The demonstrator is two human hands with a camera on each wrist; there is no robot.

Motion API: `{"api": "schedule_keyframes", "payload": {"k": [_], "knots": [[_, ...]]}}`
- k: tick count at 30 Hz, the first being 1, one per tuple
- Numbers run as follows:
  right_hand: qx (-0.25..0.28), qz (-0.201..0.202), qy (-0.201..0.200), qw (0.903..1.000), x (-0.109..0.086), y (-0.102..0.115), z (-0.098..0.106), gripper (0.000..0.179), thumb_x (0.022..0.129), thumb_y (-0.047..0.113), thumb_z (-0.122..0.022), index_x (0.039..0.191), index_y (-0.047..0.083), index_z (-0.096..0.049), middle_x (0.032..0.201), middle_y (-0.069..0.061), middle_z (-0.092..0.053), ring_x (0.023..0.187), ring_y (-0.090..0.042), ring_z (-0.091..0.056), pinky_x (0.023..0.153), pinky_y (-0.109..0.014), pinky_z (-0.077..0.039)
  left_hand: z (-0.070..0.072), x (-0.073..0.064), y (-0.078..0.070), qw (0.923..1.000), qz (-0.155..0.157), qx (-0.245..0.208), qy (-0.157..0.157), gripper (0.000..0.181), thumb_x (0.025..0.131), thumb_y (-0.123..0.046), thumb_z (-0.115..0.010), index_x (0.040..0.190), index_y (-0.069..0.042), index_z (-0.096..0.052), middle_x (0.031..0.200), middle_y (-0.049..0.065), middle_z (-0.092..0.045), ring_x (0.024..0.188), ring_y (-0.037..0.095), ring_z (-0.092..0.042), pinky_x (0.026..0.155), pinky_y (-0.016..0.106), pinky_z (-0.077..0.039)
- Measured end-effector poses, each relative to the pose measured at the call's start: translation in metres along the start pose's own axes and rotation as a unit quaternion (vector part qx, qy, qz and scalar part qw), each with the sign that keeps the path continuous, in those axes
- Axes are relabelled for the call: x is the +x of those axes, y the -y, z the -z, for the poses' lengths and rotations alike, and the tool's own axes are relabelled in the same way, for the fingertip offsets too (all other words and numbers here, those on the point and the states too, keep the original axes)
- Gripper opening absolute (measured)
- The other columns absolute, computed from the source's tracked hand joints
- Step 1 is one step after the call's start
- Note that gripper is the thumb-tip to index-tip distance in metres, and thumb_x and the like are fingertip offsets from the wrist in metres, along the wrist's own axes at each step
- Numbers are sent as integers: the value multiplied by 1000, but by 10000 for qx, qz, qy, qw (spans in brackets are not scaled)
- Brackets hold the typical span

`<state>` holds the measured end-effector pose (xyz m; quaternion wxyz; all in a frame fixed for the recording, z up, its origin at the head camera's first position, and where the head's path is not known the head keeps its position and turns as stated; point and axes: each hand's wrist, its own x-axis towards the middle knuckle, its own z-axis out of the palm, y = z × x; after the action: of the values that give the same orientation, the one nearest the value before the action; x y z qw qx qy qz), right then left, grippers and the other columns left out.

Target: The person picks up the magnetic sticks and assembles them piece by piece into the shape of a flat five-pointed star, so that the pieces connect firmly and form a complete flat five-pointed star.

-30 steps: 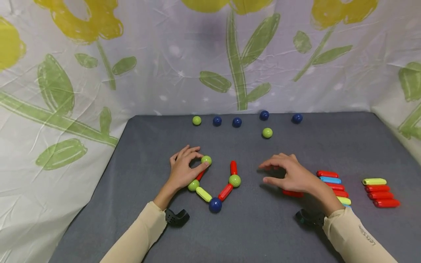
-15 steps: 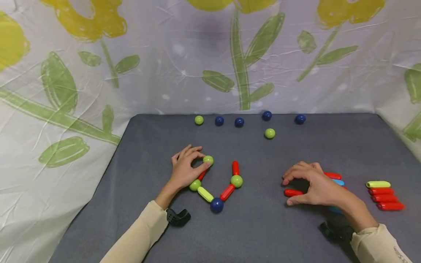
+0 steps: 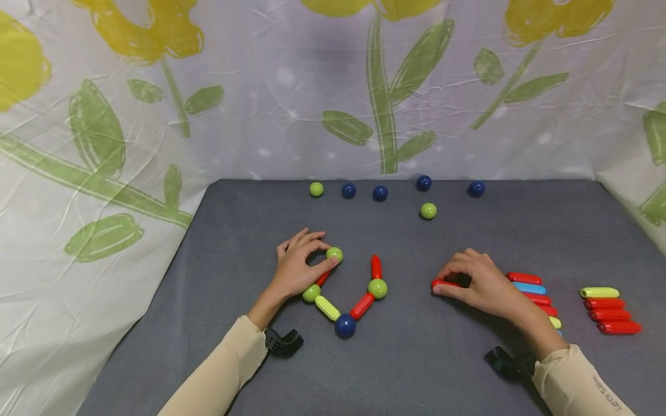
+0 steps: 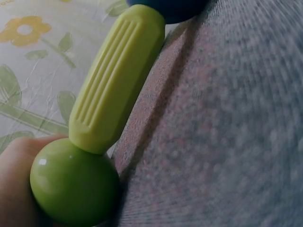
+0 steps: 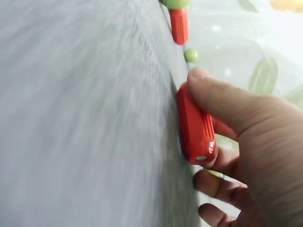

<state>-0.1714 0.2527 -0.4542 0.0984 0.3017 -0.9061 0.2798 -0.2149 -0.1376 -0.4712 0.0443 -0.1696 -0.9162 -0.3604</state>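
Observation:
A joined chain of balls and rods lies on the grey table, curved like a U. My left hand [image 3: 299,268] pinches the light green ball [image 3: 335,254] at its upper left end. Below that come a red rod, another green ball [image 3: 311,293], a yellow-green rod [image 4: 116,78] and a blue ball [image 3: 346,326]. Up the right side run a red rod [image 3: 362,305], a green ball [image 3: 377,288] and a red rod [image 3: 376,267] with a free end. To the right, my right hand [image 3: 476,283] pinches a loose red rod [image 5: 195,125] between thumb and fingers, close over the cloth.
Beside my right wrist lies a column of red, blue and yellow-green rods [image 3: 528,288]. Farther right is a second group of red rods [image 3: 610,315] and a yellow-green rod [image 3: 599,292]. Several blue balls [image 3: 380,193] and two green ones [image 3: 428,211] rest toward the back by the flowered curtain.
My right hand moved right to the loose red rod, took hold of it and has carried it slightly left. My left hand stays on the green ball.

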Motion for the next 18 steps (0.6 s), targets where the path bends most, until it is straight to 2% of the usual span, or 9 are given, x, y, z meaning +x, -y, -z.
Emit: {"api": "schedule_keyframes", "payload": {"k": [5,11,13,18], "knots": [[-80,-425,225,9988,21,8,-12,8,88,36,-80,93,31,-75,71,18,-56,62,1,-47,60,-22,-38,-2,0,-2,9998,-134,28,147,33,94,-44,-71,114,-19,-74,152,8,-54,155,36,-27,117,62,-9],[-580,-1033,381,9922,47,16,-22,24,92,46,-73,98,23,-75,57,10,-49,51,-5,-41,50,-25,-32,-5,-1,-7,9992,-253,26,308,31,93,-43,-71,114,-20,-74,153,7,-53,155,36,-27,116,62,-10],[-619,-1096,436,9911,55,15,-25,27,92,46,-73,100,21,-74,57,9,-49,51,-7,-41,49,-27,-32,-7,-1,-8,9988,-316,34,380,31,93,-43,-71,114,-21,-74,153,6,-53,155,35,-27,116,61,-11],[-289,-1028,439,9933,71,16,-35,23,93,39,-74,105,19,-76,64,6,-54,55,-8,-44,53,-27,-34,-12,0,-12,9974,-432,86,569,32,94,-47,-69,115,-24,-74,154,3,-52,155,31,-26,116,61,-11]]}}
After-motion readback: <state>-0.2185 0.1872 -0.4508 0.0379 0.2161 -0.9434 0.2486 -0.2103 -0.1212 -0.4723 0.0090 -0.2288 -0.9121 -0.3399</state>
